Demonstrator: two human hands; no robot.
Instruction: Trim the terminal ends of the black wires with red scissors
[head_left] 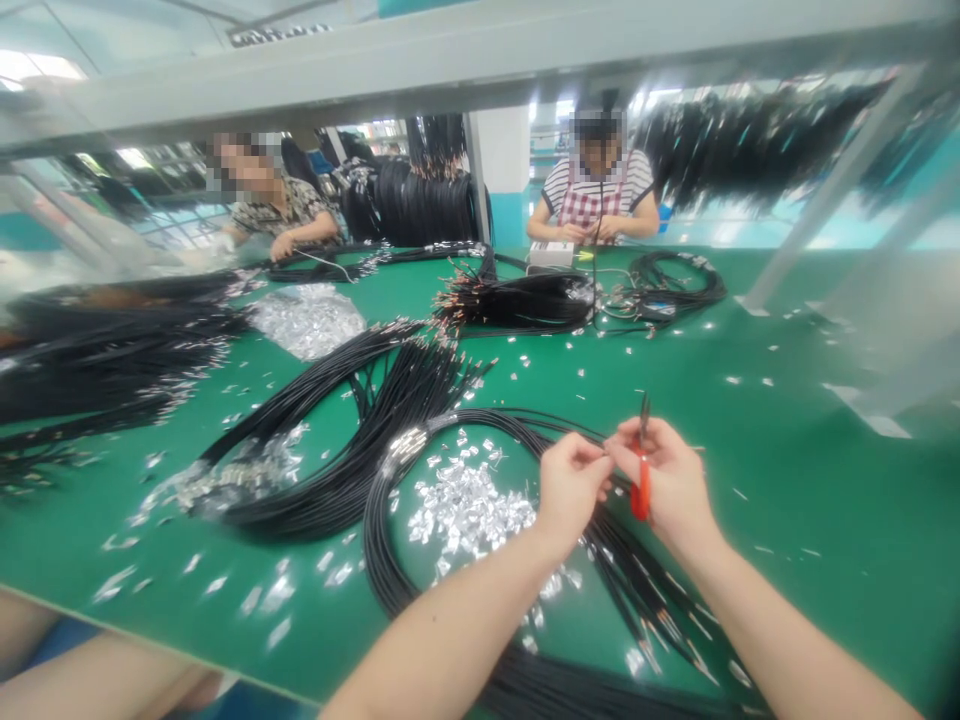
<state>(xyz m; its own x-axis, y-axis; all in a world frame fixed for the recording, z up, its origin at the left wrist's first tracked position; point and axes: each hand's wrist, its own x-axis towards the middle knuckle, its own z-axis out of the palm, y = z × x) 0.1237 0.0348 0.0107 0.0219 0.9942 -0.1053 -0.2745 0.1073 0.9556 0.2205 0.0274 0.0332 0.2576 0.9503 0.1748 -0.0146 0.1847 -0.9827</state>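
My left hand (570, 487) is closed in a pinch on the end of a thin black cable (600, 452), held just above the green table (787, 480). My right hand (671, 478) meets it fingertip to fingertip and grips red-handled scissors (641, 470), whose dark blades point up and away from me. Beneath both hands lies a looped bundle of black cables (420, 440) with metal-tipped ends. A pile of small shiny foil scraps (465, 510) sits inside the loop, left of my left hand.
More black cable bundles (112, 350) fill the left side, and others (517, 300) lie at the far middle. A clear bag of silver parts (307, 318) lies beyond. Two other people sit working at the far edge. A grey frame crosses overhead.
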